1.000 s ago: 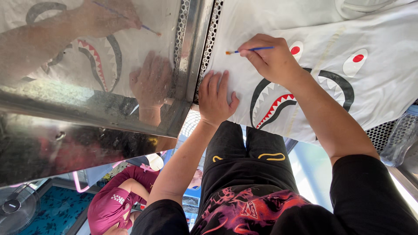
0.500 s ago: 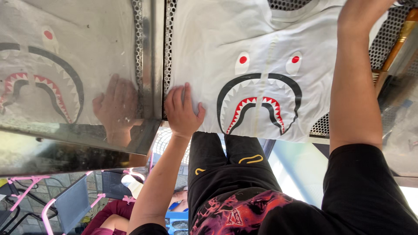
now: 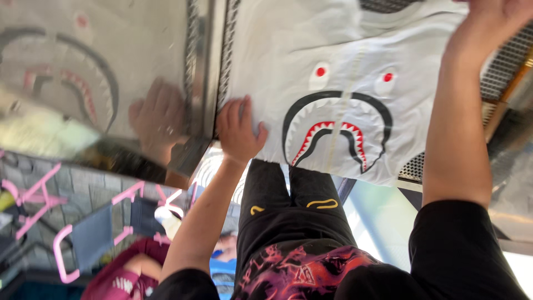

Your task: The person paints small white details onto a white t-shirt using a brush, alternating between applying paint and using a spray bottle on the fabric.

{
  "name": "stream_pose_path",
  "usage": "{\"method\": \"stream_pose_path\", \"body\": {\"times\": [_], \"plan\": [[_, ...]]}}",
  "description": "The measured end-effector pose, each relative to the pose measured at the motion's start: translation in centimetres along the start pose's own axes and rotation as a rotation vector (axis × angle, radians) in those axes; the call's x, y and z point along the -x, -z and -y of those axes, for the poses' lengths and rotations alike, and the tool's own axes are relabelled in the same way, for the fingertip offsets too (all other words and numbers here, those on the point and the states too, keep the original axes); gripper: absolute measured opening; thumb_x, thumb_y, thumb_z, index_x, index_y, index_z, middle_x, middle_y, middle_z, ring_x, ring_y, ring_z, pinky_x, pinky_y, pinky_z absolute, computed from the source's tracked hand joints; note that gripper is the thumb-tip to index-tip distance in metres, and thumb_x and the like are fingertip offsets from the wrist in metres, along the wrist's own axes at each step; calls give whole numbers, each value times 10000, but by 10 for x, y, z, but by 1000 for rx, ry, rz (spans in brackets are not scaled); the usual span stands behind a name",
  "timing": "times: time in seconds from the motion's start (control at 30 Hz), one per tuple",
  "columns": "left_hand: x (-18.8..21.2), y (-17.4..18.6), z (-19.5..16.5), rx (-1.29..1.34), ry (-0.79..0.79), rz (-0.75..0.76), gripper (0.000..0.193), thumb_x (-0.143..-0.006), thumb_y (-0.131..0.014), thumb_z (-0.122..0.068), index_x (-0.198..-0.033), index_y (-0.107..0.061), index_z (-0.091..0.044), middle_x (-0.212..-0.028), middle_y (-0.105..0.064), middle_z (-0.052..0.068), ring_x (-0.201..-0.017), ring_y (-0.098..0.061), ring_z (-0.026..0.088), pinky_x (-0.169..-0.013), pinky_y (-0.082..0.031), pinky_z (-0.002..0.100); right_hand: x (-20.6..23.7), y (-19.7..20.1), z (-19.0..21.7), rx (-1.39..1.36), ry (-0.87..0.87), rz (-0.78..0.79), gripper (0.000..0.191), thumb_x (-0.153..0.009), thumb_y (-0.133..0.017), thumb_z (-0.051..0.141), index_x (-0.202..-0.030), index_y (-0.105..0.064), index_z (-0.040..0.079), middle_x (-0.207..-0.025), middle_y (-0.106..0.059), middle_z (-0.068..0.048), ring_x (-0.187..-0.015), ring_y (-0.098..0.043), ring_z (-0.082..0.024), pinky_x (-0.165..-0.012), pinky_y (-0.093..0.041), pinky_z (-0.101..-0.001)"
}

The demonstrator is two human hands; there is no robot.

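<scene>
A white T-shirt (image 3: 344, 66) with a painted shark mouth (image 3: 333, 136) and two red eyes lies flat on a perforated metal table (image 3: 502, 72). My left hand (image 3: 239, 130) rests flat on the shirt's left edge, fingers spread, holding nothing. My right arm reaches across the shirt's right side, and my right hand (image 3: 494, 19) is at the top right corner. Its fingers are cut off by the frame edge, so whatever it holds is hidden.
A shiny metal panel (image 3: 100, 83) on the left mirrors the shirt and my left hand. My black trousers (image 3: 288, 216) hang below the table edge. A pink-framed chair (image 3: 94, 233) and another person in magenta clothing (image 3: 122, 280) are at the lower left.
One second ago my right hand held a thin brush over the shark design. It has since lifted away to the top right corner. The view has shifted, and my left hand has stayed on the shirt.
</scene>
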State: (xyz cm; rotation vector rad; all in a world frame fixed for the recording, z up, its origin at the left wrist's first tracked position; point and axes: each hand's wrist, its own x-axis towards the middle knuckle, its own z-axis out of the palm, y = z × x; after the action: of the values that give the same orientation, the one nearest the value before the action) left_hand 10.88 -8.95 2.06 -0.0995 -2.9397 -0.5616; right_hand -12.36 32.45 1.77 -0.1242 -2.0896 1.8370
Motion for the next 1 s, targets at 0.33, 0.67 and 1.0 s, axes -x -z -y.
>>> {"method": "stream_pose_path", "body": {"times": [0.33,0.67,1.0], "plan": [[-1,-5,15,31,31,51,679,-858,-678,-301,-1457,-534,-17,-1390,-523,149,-1360,-465,343,-1156,-378,484,184,-171,29,-300,-325,605,75,-1125,-585,23,-1148,-597,-47,-1045,-711,-132,-932,-688,-160,-825,-581,-294],[-2,-3,20,37,37,58,668,-868,-667,-298,-1460,-538,-16,-1398,-521,139,-1373,-453,319,-1172,-377,470,134,-189,46,3,44,752,99,-1075,-611,-103,-1136,-672,-55,-1077,-700,-130,-918,-666,-150,-844,-551,-264],[-3,-2,19,29,43,82,682,-857,-670,-295,-1463,-532,-16,-1399,-520,143,-1366,-455,330,-1170,-375,476,85,-199,7,-83,-35,726,60,-1157,-609,-96,-1140,-662,-74,-990,-707,-112,-884,-699,-146,-819,-587,-268]]}}
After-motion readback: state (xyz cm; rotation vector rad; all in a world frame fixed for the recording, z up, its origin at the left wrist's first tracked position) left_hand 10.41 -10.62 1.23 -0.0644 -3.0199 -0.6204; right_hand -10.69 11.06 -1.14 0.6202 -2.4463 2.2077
